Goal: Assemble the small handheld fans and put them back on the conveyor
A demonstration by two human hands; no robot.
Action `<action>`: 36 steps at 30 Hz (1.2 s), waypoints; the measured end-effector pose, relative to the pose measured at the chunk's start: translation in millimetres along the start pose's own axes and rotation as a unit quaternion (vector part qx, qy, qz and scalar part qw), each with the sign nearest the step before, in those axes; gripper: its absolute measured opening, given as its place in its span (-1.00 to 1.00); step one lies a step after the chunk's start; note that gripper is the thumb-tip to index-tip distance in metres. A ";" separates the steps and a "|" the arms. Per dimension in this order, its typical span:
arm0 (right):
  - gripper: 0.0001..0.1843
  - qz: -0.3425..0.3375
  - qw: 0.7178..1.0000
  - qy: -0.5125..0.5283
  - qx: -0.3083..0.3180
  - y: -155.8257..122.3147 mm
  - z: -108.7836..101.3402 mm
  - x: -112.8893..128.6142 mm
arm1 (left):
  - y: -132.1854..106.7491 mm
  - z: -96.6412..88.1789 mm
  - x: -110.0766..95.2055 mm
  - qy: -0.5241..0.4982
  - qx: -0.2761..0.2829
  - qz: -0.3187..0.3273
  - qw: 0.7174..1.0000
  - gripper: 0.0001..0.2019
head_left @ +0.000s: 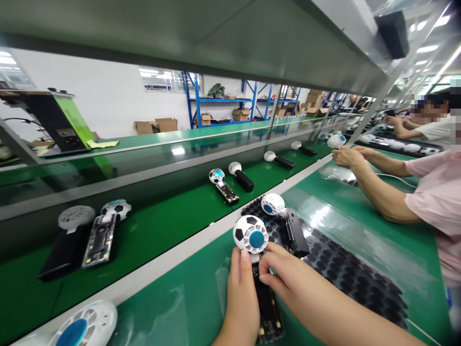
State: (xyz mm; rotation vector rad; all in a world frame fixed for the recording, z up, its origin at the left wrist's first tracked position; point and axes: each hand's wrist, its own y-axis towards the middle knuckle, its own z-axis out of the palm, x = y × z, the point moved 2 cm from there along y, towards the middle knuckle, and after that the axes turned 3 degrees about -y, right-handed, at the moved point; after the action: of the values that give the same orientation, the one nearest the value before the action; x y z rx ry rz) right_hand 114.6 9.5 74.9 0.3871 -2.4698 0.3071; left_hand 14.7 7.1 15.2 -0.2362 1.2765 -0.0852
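Observation:
A handheld fan with a white-and-black football-patterned head (pixel 251 234) and a blue centre is in front of me, its head pointing away. The dark handle (pixel 267 307) has its inner parts and small yellow pads showing. My left hand (pixel 242 295) is closed along the left side of the fan's neck and handle. From the right, my right hand (pixel 283 269) has its fingers curled against the top of the handle, just below the head; whether they pinch a small part is hidden. Another fan (pixel 272 204) with a black handle lies just beyond, on a sheet of round black pads (pixel 345 259).
A green conveyor belt (pixel 173 226) runs past the bench, carrying several similar fans. At the lower left lies a white fan head (pixel 90 324). Clear plastic (pixel 309 206) covers part of the bench. A co-worker's hands (pixel 347 156) hold a fan at right. A shelf (pixel 201 38) hangs overhead.

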 end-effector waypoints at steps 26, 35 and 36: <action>-0.87 0.003 0.976 0.209 -0.055 0.5 7.1 -28.6 | 8.7 -3.5 25.8 -0.140 0.096 -0.054 0.984 -0.11; -0.85 -0.039 0.984 -0.072 -0.157 114.1 -67.7 -47.1 | 38.5 -19.1 14.2 -0.187 -0.020 -0.079 0.979 -0.40; -0.82 -0.035 0.985 -0.097 -0.142 133.4 -71.2 -46.7 | 43.9 -23.9 10.3 -0.171 -0.044 -0.068 0.982 -0.47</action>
State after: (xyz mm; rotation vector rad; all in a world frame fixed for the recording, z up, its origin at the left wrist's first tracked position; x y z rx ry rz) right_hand 142.9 164.8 85.6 0.3952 -2.6322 -0.1183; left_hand -8.0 44.8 -10.7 -0.3967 0.9214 -0.0998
